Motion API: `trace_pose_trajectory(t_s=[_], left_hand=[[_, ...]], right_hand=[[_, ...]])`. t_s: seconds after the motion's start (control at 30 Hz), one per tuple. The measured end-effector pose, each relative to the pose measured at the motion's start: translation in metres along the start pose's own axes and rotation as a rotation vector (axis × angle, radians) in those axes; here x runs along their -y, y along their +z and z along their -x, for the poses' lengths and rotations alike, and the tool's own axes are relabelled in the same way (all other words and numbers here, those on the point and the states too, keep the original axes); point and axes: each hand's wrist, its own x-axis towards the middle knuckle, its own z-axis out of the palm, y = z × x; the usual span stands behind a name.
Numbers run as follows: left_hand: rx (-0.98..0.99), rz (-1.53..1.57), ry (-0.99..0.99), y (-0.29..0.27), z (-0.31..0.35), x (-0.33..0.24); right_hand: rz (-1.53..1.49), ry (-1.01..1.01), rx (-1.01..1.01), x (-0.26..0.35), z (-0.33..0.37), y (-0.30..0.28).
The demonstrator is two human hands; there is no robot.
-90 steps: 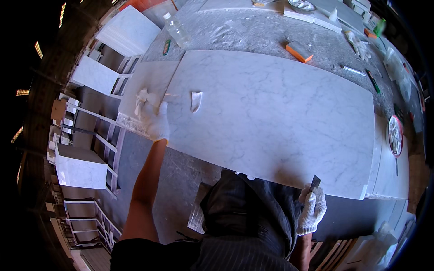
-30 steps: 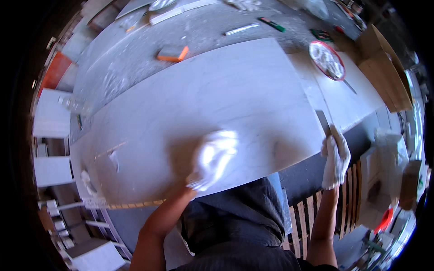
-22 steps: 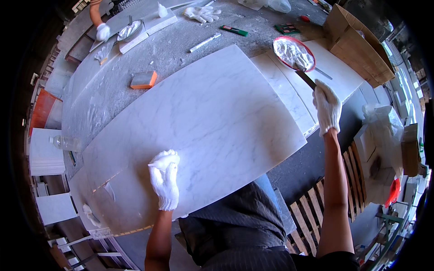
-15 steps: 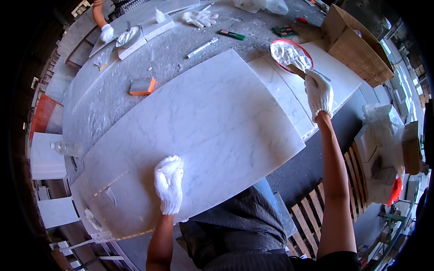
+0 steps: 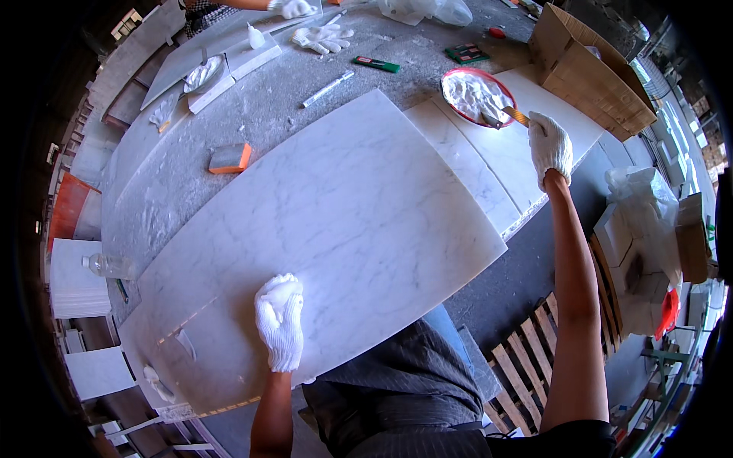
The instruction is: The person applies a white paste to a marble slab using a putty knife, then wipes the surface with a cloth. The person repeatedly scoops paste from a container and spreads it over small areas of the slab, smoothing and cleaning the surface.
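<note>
A large white marble slab (image 5: 336, 191) with grey veins lies in front of me. My left hand (image 5: 279, 317), in a white knitted glove, rests over it with fingers curled; whatever they may hold is hidden. Out to the right, my gloved right hand (image 5: 550, 145) is closed around a putty knife (image 5: 517, 116) with a yellowish handle. The knife's blade dips into the near right side of a red-rimmed bowl (image 5: 444, 75) of white paste (image 5: 475, 95). Much of the handle is covered by my fingers.
An orange-edged block (image 5: 230, 158), a metallic tube (image 5: 327, 89), a green box (image 5: 376, 64) and a loose glove (image 5: 324, 38) lie beyond the slab. A cardboard box (image 5: 592, 72) stands far right. At the far left another person's gloved hand (image 5: 294, 8) shows. A wooden pallet (image 5: 527, 355) lies below right.
My right hand has shifted right and turned, and the putty knife's blade now sits in the paste. My left hand stays on the slab. The other person's hand has moved right.
</note>
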Motion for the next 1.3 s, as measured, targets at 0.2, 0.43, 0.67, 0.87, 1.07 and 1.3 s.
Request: trace_pose_trajectory(t_s=[0.2, 0.43, 0.67, 0.87, 1.07, 1.3], left_hand=[[-0.007, 0.043, -0.019, 0.002, 0.000, -0.003], [-0.026, 0.041, -0.014, 0.000, 0.001, -0.001], [-0.024, 0.059, -0.029, 0.002, 0.000, 0.002], [0.000, 0.008, 0.001, 0.001, 0.000, 0.002], [-0.022, 0.041, -0.017, 0.004, -0.001, -0.001], [-0.089, 0.121, -0.063, 0.007, -0.003, 0.002]], right_hand=[[0.017, 0.028, 0.009, -0.003, -0.002, 0.008], [-0.138, 0.228, 0.146, 0.007, 0.001, 0.015], [-0.212, 0.323, 0.189, 0.004, 0.000, 0.015], [-0.422, 0.433, 0.188, 0.009, 0.003, 0.011], [-0.457, 0.507, 0.178, 0.019, 0.003, 0.006], [-0.339, 0.313, 0.147, -0.012, -0.001, 0.008]])
